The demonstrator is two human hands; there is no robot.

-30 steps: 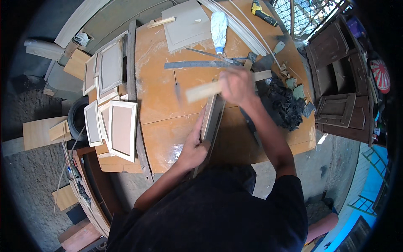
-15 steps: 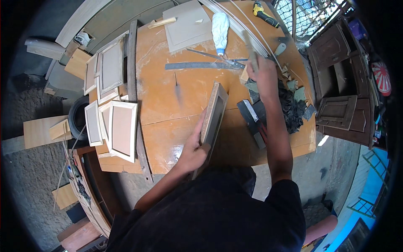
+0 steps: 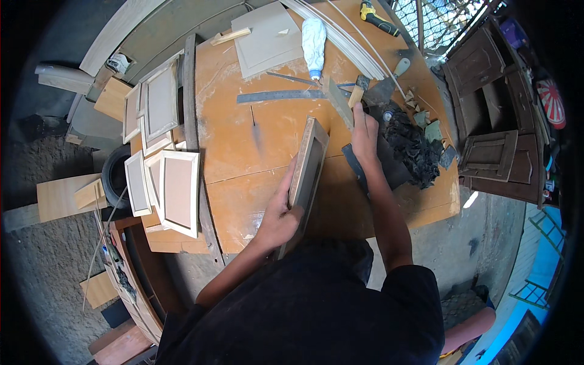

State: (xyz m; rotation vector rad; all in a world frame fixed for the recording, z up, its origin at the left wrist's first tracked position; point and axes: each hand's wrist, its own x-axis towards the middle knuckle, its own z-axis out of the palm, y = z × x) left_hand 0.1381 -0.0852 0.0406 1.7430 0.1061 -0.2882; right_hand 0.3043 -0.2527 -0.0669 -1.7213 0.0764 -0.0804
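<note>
My left hand (image 3: 281,222) is closed round the side of a wooden frame (image 3: 309,161), which stands tilted on its edge in front of my body. Its lower end is hidden by my hand and shirt. In my right hand (image 3: 365,135) is a flat wooden strip (image 3: 337,102) with a greyish-green face, held up and apart from the frame. A hammer (image 3: 358,94), with dark head and pale handle, appears just beyond my right fingers. To the right of that hand lies a crumpled black plastic bag (image 3: 413,146). A dark, long tool (image 3: 354,163) is partly covered by my right forearm.
Several pale frames (image 3: 180,193) are stacked at the table's left, by a dark wooden bar (image 3: 191,97). A metal ruler (image 3: 277,96), a white-blue bottle (image 3: 314,45), grey board sheets (image 3: 266,39), thin white strips (image 3: 347,42) and a yellow-black power tool (image 3: 378,19) lie farther back.
My right hand has come left and nearer with the wooden strip, whose broad face now shows. The hammer has come into clearer view. My left hand and the frame have stayed nearly still.
</note>
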